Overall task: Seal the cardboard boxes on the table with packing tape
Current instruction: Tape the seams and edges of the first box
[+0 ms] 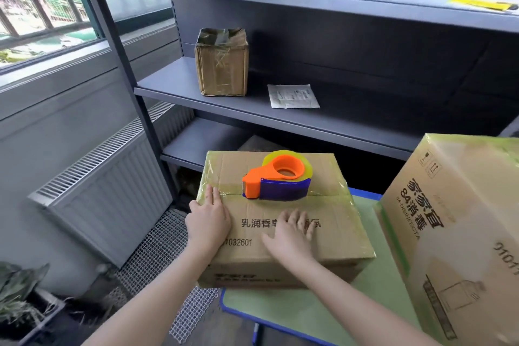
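A flat cardboard box (331, 236) with printed characters lies on the green table (309, 312), its flaps closed and tape along its edges and centre seam. An orange and blue tape dispenser (276, 178) with a roll of clear tape rests on the box top, over the seam. My left hand (209, 219) lies flat on the box's left edge, fingers together. My right hand (293, 232) presses flat on the top, fingers spread. Neither hand holds anything. A taller taped box (460, 233) stands at the right.
A grey metal shelf unit (280, 115) stands behind the table, bearing a small taped box (222, 63), a white paper pouch (293, 96) and a yellow utility knife (483, 4). A radiator (106, 188) and window are at the left, a plant (19, 289) at the lower left.
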Action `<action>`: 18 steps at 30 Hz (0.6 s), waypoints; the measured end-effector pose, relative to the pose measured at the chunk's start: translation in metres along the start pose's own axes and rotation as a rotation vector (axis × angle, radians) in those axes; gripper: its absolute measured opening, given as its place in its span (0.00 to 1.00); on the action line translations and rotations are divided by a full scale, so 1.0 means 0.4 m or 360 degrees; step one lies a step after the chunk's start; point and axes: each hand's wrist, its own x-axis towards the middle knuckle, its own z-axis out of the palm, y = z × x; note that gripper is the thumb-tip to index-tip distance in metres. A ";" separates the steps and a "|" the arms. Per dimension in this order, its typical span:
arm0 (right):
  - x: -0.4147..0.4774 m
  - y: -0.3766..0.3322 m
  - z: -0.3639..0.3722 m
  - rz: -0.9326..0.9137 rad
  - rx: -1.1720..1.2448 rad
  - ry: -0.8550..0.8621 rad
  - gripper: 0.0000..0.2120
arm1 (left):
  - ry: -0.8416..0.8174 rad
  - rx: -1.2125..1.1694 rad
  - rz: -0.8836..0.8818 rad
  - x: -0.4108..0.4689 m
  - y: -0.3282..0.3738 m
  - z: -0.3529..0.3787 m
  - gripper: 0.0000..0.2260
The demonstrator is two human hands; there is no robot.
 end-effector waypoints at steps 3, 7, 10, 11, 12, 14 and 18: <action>-0.005 0.048 -0.011 -0.0009 -0.0031 0.0000 0.35 | 0.0090 -0.0030 0.0000 -0.080 0.049 0.017 0.24; 0.021 0.150 -0.038 -0.0001 -0.0155 0.0035 0.34 | 0.0189 -0.0043 0.0205 -0.184 0.108 0.024 0.22; 0.036 0.222 -0.054 -0.0015 -0.0215 0.0130 0.35 | 0.0215 0.0023 0.0583 -0.248 0.153 0.027 0.20; 0.036 0.237 -0.057 -0.0009 -0.0224 0.0157 0.34 | 0.0252 0.0022 0.0695 -0.252 0.157 0.027 0.17; 0.033 0.245 -0.058 0.0007 -0.0236 0.0171 0.33 | 0.0297 0.0008 0.0778 -0.245 0.154 0.025 0.13; 0.018 0.252 -0.052 0.0100 -0.0251 0.0176 0.34 | 0.0398 -0.0047 0.0904 -0.212 0.132 0.004 0.08; -0.017 0.268 -0.019 0.0242 -0.0166 0.0249 0.34 | 0.0208 0.0061 0.1238 -0.132 0.070 -0.010 0.29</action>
